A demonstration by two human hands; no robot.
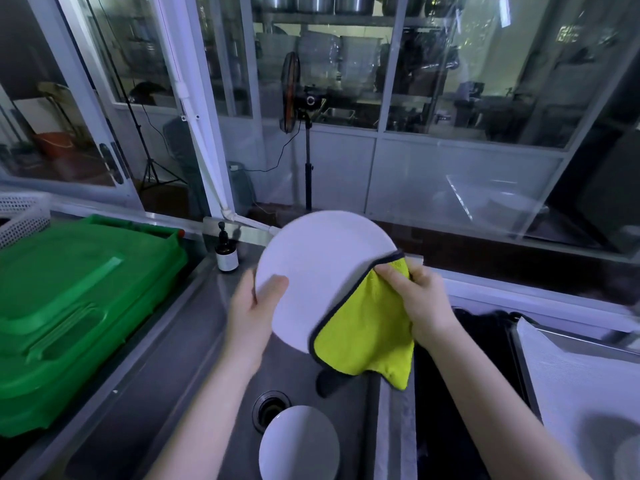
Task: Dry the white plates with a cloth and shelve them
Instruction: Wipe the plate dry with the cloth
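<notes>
A white plate [318,268] is held tilted above the steel sink [194,382]. My left hand [252,306] grips its left rim, thumb on the face. My right hand [420,303] holds a yellow cloth [367,337] with a dark border pressed against the plate's right edge; the cloth hangs down over the plate's lower right part. A second white plate [299,445] lies in the sink basin near the drain [272,408].
A green plastic crate [76,306] sits on the left counter, with a white mesh basket [20,216] behind it. A dark pump bottle [227,252] stands at the sink's back edge. A white tray [581,386] lies right. Glass partitions and a fan [294,95] stand beyond.
</notes>
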